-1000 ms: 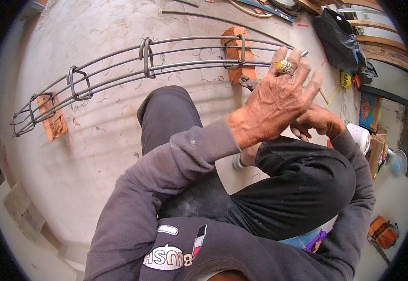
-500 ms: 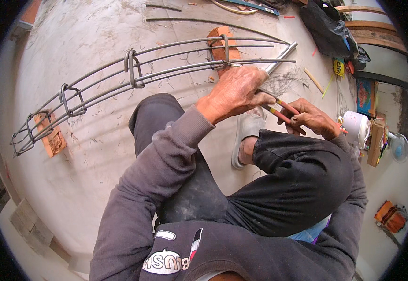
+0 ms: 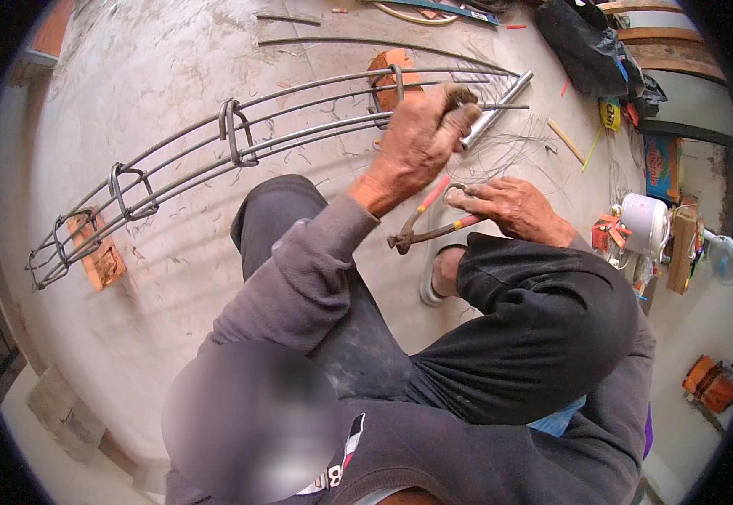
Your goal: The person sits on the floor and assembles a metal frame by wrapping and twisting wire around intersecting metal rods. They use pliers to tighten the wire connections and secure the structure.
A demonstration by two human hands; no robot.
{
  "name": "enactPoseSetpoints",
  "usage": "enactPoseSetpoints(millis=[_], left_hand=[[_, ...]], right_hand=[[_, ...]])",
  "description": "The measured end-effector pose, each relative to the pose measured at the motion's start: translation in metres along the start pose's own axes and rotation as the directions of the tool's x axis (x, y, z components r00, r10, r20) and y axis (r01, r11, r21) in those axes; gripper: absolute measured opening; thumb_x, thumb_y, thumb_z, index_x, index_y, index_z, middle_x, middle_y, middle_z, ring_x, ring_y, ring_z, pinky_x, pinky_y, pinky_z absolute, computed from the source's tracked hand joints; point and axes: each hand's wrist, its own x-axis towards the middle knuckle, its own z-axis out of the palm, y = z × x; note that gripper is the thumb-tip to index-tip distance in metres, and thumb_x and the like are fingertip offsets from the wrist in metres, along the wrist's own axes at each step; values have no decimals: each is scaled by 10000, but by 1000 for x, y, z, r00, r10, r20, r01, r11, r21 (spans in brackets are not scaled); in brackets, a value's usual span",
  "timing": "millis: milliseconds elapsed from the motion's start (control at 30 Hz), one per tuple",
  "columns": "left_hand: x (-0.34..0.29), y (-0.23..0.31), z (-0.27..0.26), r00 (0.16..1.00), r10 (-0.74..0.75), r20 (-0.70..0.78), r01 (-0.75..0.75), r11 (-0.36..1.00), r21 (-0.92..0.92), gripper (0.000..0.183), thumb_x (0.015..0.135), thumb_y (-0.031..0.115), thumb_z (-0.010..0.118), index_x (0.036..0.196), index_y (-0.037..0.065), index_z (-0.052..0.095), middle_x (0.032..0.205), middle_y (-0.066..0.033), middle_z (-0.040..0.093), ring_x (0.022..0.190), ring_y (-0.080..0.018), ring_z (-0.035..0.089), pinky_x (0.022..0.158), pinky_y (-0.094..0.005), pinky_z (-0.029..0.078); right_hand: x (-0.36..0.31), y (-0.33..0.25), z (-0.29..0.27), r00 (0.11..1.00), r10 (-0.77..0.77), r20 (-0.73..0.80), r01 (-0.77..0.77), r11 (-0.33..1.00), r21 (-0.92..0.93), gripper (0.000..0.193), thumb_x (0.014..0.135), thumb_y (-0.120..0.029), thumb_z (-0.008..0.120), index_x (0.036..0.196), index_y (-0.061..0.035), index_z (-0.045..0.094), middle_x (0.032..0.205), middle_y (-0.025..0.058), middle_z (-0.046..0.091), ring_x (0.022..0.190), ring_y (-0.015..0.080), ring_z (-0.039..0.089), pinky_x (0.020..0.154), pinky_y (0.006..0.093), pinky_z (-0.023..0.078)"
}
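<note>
I sit on a concrete floor with my knees bent. A long curved rebar cage (image 3: 299, 126) lies in front of me, propped on two orange bricks (image 3: 101, 257). My left hand (image 3: 417, 143) is closed around a grey metal tube (image 3: 501, 101) at the cage's right end. Just below it, my right hand (image 3: 509, 206) holds pincers (image 3: 425, 227) with red and yellow handles. The jaws point down and left, over my knee.
Thin tie wire (image 3: 543, 143) lies tangled on the floor beyond the tube. Loose bars (image 3: 366, 42) lie at the back. A black bag (image 3: 585, 42), a white container (image 3: 644, 223), a small fan (image 3: 720, 257) and an orange object (image 3: 707, 383) stand on the right.
My left hand, raised with spread fingers a second ago, has dropped to the cage's end and closed on the tube. The right hand has stayed low with the pincers.
</note>
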Motion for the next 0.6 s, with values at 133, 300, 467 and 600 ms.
enactPoseSetpoints(millis=[133, 300, 467, 600], left_hand=[[9, 4, -18, 975, 102, -197, -144, 967, -210, 286, 1011, 233, 563, 1039, -44, 626, 810, -84, 657, 703, -125, 641, 646, -276, 541], [4, 2, -38, 980, 19, -200, -55, 983, -176, 358, 1005, 301, 574, 1092, -41, 631, 919, -92, 674, 765, -135, 647, 716, -259, 536], [7, -3, -17, 969, 239, -63, -232, 968, 93, 328, 966, 237, 609, 1121, -51, 636, 988, -185, 652, 909, -283, 645, 809, -351, 507], [-3, -9, -9, 934, 353, 55, -355, 899, 256, 355, 920, 255, 641, 1151, -15, 637, 1104, -206, 595, 1013, -362, 596, 859, -418, 480]], right_hand=[[2, -8, 27, 998, 46, 33, -45, 998, -32, 358, 890, -247, 582, 1237, -158, 584, 875, 51, 605, 815, 204, 670, 664, 350, 569], [22, -24, 65, 997, 49, 54, -44, 994, -98, 340, 885, -208, 578, 1204, -90, 581, 822, 58, 589, 781, 222, 671, 620, 368, 561], [34, -17, 87, 996, -76, -55, 84, 982, 167, 377, 843, -141, 623, 1218, -131, 583, 829, 85, 574, 783, 254, 657, 666, 403, 548], [39, -7, 44, 835, 485, -261, -218, 726, 652, 418, 758, -38, 659, 1172, -79, 621, 977, 103, 647, 882, 277, 663, 790, 369, 538]])
